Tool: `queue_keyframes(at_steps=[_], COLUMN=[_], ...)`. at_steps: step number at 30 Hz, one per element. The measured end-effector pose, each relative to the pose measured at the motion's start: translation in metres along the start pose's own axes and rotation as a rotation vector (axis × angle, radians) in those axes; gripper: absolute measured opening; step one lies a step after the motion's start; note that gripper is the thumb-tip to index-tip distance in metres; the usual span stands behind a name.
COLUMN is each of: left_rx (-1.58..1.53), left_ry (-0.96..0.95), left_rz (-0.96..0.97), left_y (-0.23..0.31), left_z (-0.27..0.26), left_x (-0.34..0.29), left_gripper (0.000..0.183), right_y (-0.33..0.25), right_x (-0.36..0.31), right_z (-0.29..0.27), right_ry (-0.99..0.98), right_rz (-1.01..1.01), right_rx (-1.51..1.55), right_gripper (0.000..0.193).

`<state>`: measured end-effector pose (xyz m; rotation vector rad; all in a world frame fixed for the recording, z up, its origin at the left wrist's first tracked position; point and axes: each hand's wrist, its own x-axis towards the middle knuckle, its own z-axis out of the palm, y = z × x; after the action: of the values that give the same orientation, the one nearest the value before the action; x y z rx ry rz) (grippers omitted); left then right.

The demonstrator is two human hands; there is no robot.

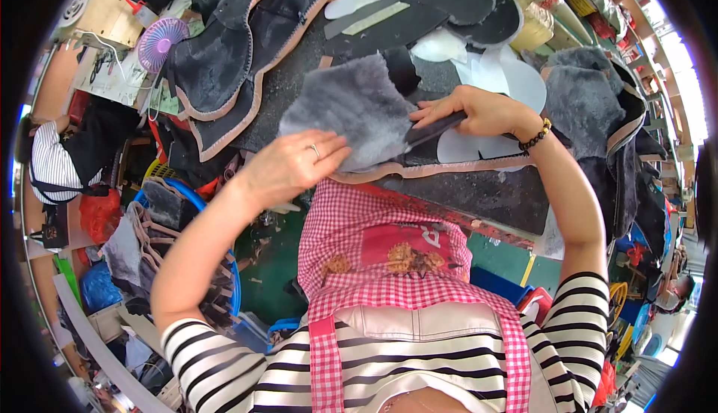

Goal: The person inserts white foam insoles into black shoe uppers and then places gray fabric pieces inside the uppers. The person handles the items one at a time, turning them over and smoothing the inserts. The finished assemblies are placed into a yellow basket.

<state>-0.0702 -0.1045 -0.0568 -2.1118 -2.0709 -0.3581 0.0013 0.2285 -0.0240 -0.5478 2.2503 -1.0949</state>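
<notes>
A grey plush boot-upper piece (348,106) lies spread on the worktable in front of me, fur side up. My left hand (295,162), with a ring on one finger, rests on its lower left edge, fingers stretched over the fur. On the piece's right side, my right hand (479,110) pinches a folded dark edge (437,130) between thumb and fingers. Beneath it runs a pinkish trim edge (449,168) along a dark piece near the table's front. White plastic sheets (516,76) lie just beyond my right hand.
Dark boot uppers with pinkish trim (224,62) are stacked at the far left, beside a purple fan (162,44). More furry pieces (583,99) sit at the right. A blue-rimmed basket (234,278) stands low on the left. A person in stripes (56,160) is at far left.
</notes>
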Motion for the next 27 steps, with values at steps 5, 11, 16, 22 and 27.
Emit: queue_keyframes(at_steps=[5,11,16,22,27], left_rx=[0.058,-0.208,-0.121,0.051,-0.173], left_ry=[-0.186,-0.143,-0.125,0.165,0.062], left_rz=[0.045,-0.135,-0.372,-0.083,-0.177], left_y=[-0.005,0.061,0.091,0.078,0.074], left_z=[-0.003,0.000,0.045,0.070,0.073], left_x=[-0.011,0.061,0.094,0.147,0.167], left_gripper=[0.045,0.073,0.075,0.057,0.041], right_y=[-0.020,-0.007,-0.010,-0.041,-0.037], right_x=[-0.020,-0.024,-0.079,-0.125,-0.141], right_z=[0.065,0.061,0.009,0.007,0.003], right_ry=[0.077,0.141,0.274,0.685,0.726], right_rz=[-0.009,-0.063,0.025,0.398,0.523], right_rx=[-0.929,-0.856,-0.785,-0.731,-0.403], right_gripper=[0.074,0.075,0.056,0.057,0.039])
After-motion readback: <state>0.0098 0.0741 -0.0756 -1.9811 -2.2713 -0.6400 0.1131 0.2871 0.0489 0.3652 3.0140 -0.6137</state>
